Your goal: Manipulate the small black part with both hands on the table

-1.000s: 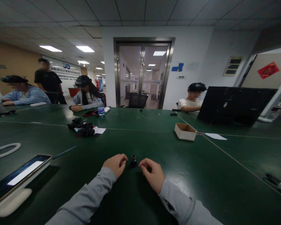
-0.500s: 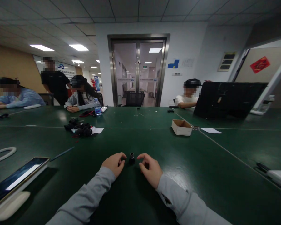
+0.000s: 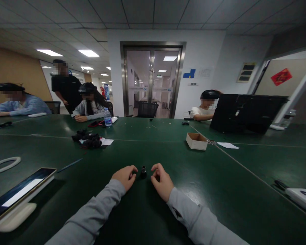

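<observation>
Head camera looks down at two grey sleeves reaching out over a dark green table. The left hand and the right hand rest on the table with their fingers curled in loosely, and neither one is holding anything. Between them stands a small black round part with a shiny ring on top. It sits upright on the table, very close to both sets of fingertips, and I cannot tell if a finger touches it. I think the best way to pick up such a tiny thing is to pinch it softly from both sides with the fingertips and keep it straight, so it does not tip and roll away. Off to the left lies a flat dark tablet with a bright screen, and past it a thin white ring. Farther out sits a heap of small black parts beside a white paper. To the right is a small open brown cardboard box. Far away, other people sit at the table near a steel-framed glass door.
</observation>
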The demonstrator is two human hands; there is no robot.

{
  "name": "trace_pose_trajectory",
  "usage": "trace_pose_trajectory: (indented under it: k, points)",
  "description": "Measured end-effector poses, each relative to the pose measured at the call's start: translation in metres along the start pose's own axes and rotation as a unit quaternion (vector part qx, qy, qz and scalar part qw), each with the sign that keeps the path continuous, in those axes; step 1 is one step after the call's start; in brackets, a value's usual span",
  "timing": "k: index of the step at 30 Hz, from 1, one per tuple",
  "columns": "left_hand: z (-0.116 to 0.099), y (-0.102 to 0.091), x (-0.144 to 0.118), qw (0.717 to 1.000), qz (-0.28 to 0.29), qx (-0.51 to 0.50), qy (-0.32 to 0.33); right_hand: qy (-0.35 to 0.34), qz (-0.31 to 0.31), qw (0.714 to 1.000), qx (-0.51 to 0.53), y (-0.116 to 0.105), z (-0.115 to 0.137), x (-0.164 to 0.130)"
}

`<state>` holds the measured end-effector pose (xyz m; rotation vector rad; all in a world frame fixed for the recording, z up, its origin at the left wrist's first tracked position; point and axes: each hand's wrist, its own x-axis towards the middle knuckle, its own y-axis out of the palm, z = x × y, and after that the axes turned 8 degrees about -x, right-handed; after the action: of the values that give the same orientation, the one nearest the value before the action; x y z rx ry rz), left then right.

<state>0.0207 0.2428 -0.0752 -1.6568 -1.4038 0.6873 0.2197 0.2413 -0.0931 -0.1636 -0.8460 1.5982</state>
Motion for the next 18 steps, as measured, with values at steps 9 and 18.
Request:
trace_pose_trajectory:
  k: [9,18]
  points:
    - [-0.005,-0.001,-0.002,0.999,-0.005,0.03,0.021,0.018,0.024,1.0,-0.007,0.004,-0.004,0.005]
    - [-0.02,-0.007,-0.002,0.996,-0.063,0.009,0.059,0.012,0.044,0.998,-0.038,0.002,-0.003,0.004]
